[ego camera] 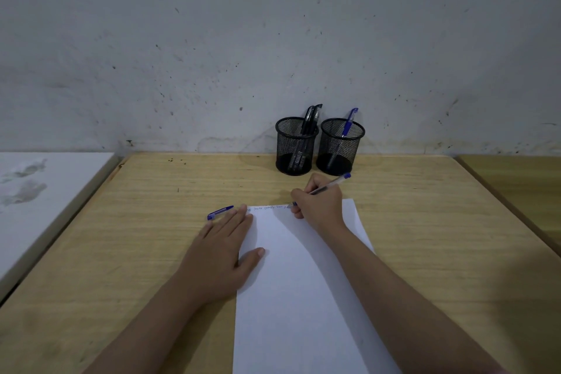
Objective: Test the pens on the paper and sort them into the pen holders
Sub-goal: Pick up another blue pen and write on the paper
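A white sheet of paper [300,297] lies on the wooden table, with a line of small scribbles along its top edge. My right hand [318,203] grips a blue pen [332,183], its tip on the paper's top edge. My left hand [226,247] lies flat, fingers spread, on the paper's left edge. A blue pen cap [220,212] rests on the table just beyond my left fingers. Two black mesh pen holders stand by the wall: the left holder [295,146] has dark pens, the right holder [341,146] has one blue pen [349,123].
The wooden table [151,206] reaches back to a stained grey wall. A white surface [39,191] adjoins it on the left, and another wooden surface [522,185] lies to the right.
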`<state>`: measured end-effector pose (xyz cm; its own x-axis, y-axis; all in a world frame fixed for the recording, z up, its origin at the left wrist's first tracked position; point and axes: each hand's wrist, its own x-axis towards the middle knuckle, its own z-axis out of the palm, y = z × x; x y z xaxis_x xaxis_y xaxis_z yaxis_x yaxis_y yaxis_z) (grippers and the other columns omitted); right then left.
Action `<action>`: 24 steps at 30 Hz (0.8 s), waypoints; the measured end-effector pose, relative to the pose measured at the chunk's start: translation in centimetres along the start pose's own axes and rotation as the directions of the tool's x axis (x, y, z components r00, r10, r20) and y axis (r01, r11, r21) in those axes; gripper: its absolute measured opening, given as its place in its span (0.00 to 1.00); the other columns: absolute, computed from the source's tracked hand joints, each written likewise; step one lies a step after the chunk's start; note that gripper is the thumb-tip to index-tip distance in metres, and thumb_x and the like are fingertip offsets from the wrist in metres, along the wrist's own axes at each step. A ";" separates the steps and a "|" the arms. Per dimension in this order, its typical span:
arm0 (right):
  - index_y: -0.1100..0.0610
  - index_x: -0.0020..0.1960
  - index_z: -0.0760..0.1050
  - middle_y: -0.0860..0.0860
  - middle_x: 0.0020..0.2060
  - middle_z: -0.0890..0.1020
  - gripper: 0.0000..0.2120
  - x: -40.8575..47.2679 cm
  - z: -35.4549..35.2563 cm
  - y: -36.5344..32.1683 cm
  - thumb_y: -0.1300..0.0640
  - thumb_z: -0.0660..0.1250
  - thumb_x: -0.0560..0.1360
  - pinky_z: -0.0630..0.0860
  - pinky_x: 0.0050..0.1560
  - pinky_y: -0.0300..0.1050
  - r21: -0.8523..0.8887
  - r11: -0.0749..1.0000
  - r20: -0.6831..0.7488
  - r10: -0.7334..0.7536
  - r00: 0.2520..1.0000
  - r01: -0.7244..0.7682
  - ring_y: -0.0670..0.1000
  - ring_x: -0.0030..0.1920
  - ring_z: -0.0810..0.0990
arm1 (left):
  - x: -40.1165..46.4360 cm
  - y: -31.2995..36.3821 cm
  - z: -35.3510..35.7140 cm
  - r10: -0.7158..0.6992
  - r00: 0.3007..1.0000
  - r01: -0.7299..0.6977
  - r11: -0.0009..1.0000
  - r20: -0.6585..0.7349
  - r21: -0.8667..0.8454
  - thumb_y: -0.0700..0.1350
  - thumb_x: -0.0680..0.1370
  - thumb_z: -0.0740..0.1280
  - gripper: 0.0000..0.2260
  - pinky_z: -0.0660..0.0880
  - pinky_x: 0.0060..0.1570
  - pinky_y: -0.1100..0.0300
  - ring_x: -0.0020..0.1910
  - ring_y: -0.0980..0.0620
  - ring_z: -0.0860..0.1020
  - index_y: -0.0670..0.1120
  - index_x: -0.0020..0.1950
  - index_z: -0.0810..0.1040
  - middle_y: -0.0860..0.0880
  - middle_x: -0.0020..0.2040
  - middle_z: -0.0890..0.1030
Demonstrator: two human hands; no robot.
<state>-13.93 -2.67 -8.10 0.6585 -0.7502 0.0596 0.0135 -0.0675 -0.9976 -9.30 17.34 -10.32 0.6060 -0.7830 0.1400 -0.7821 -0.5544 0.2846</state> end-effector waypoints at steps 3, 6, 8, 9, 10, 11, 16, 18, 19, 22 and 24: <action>0.60 0.32 0.65 0.59 0.25 0.74 0.13 0.0 0.0 0.0 0.73 0.64 0.67 0.73 0.23 0.42 -0.005 1.000 -0.009 -0.008 1.000 0.008 0.50 0.21 0.76 | 0.0 0.0 0.0 0.000 1.000 0.000 1.000 0.003 -0.006 0.74 0.65 0.35 0.43 0.44 0.72 0.57 0.72 0.63 0.43 0.52 0.75 0.50 0.58 0.75 0.45; 0.61 0.32 0.65 0.61 0.26 0.73 0.12 -0.1 0.0 0.0 0.73 0.64 0.67 0.72 0.24 0.42 -0.021 1.000 -0.009 -0.005 1.000 0.005 0.51 0.21 0.76 | 0.0 0.1 -0.1 -0.002 1.000 0.002 1.000 -0.001 -0.026 0.69 0.69 0.40 0.38 0.44 0.71 0.58 0.72 0.63 0.43 0.52 0.75 0.50 0.57 0.76 0.47; 0.60 0.33 0.65 0.60 0.27 0.72 0.12 -0.1 0.0 0.0 0.72 0.64 0.67 0.70 0.23 0.41 -0.045 0.999 -0.014 0.005 1.000 -0.006 0.52 0.21 0.76 | 0.0 0.2 -0.1 0.000 1.000 0.000 1.000 -0.003 -0.031 0.68 0.69 0.41 0.38 0.44 0.71 0.57 0.72 0.62 0.44 0.51 0.75 0.51 0.56 0.76 0.48; 0.60 0.32 0.64 0.60 0.27 0.71 0.12 -0.1 0.0 0.1 0.72 0.63 0.67 0.70 0.23 0.41 -0.052 0.999 -0.017 0.007 1.000 -0.008 0.52 0.22 0.76 | -0.1 0.2 -0.2 -0.001 1.000 0.001 1.000 0.000 -0.030 0.68 0.69 0.41 0.38 0.44 0.72 0.57 0.72 0.62 0.44 0.51 0.75 0.51 0.56 0.76 0.48; 0.60 0.32 0.64 0.60 0.27 0.72 0.12 -0.1 0.0 0.1 0.72 0.63 0.67 0.70 0.23 0.41 -0.051 0.999 -0.021 0.005 1.000 -0.006 0.52 0.22 0.76 | -0.1 0.2 -0.2 -0.003 1.000 0.003 0.999 0.003 -0.032 0.68 0.69 0.41 0.38 0.45 0.72 0.57 0.72 0.62 0.44 0.51 0.75 0.51 0.56 0.76 0.48; 0.60 0.31 0.63 0.61 0.27 0.72 0.13 -0.1 0.0 0.2 0.72 0.63 0.67 0.71 0.23 0.41 -0.042 0.999 -0.029 -0.001 1.000 -0.001 0.53 0.22 0.75 | -0.1 0.1 -0.2 -0.003 1.000 0.003 0.999 0.002 -0.038 0.68 0.69 0.41 0.38 0.45 0.72 0.57 0.72 0.62 0.45 0.51 0.75 0.51 0.56 0.76 0.48; 0.59 0.31 0.62 0.62 0.27 0.73 0.14 0.0 0.0 0.3 0.72 0.64 0.66 0.72 0.24 0.42 -0.027 1.000 -0.053 -0.013 0.999 0.011 0.53 0.22 0.75 | 0.0 0.1 -0.2 0.004 1.000 -0.003 1.000 0.007 -0.023 0.73 0.67 0.38 0.42 0.44 0.71 0.58 0.72 0.62 0.44 0.52 0.75 0.50 0.57 0.75 0.47; 0.60 0.31 0.63 0.62 0.27 0.73 0.13 0.1 0.0 0.3 0.72 0.64 0.67 0.72 0.23 0.42 -0.021 1.000 -0.053 -0.014 0.999 0.013 0.52 0.22 0.75 | 0.0 0.1 -0.2 0.009 1.000 -0.009 1.000 0.007 -0.018 0.75 0.63 0.32 0.46 0.43 0.70 0.59 0.72 0.63 0.43 0.52 0.75 0.49 0.58 0.75 0.45; 0.60 0.31 0.63 0.62 0.27 0.73 0.13 0.1 0.0 0.3 0.72 0.64 0.67 0.72 0.23 0.42 -0.021 1.000 -0.059 -0.013 0.998 0.012 0.52 0.22 0.75 | 0.0 0.1 -0.3 0.012 1.000 -0.012 1.000 0.005 -0.020 0.75 0.63 0.31 0.46 0.43 0.70 0.59 0.71 0.63 0.43 0.52 0.75 0.49 0.59 0.74 0.45; 0.58 0.30 0.62 0.61 0.26 0.73 0.15 0.2 -0.1 0.3 0.72 0.64 0.67 0.72 0.22 0.40 0.003 1.000 -0.082 0.004 0.997 -0.004 0.52 0.21 0.75 | 0.0 0.3 -0.3 0.016 1.000 -0.016 0.999 0.002 -0.045 0.73 0.67 0.39 0.42 0.43 0.71 0.58 0.73 0.62 0.44 0.51 0.75 0.51 0.58 0.75 0.46; 0.58 0.30 0.62 0.59 0.25 0.73 0.15 0.2 -0.3 0.1 0.71 0.64 0.68 0.71 0.22 0.39 0.042 0.999 -0.107 0.024 0.994 -0.020 0.51 0.21 0.76 | 0.0 0.2 -0.4 0.024 1.000 -0.025 0.997 -0.017 -0.067 0.68 0.69 0.43 0.37 0.46 0.72 0.55 0.74 0.59 0.49 0.51 0.74 0.55 0.57 0.75 0.50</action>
<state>-14.02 -3.05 -8.19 0.5741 -0.8179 0.0388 0.0317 -0.0251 -0.9992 -9.44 17.37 -9.85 0.5896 -0.7912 0.1624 -0.7853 -0.5146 0.3441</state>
